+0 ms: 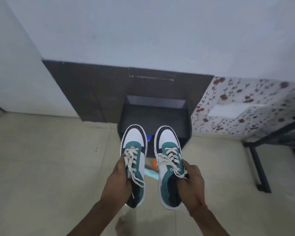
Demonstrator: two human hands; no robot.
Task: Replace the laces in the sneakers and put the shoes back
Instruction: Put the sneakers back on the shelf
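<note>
Here the left hand (pixel 117 183) holds the left sneaker (pixel 134 160) with its grip curled round the collar, and the right hand (pixel 191 183) grips the right sneaker (pixel 169 164) likewise, both shoes laced white and held side by side above the tiled floor (pixel 49 167). Beyond their toes stands an open dark shoe cabinet (pixel 153 116) against the wall (pixel 143 31), with a flowered cloth (pixel 245 103) to its right.

Two bare forearms reach in from the bottom edge — no sleeves show on either. The left hand (pixel 117 182) carries no ring, watch or band that can be seen. At the wrist of the right hand (pixel 192 184) sits a thin red thread (pixel 203 203) — its only adornment.
</note>
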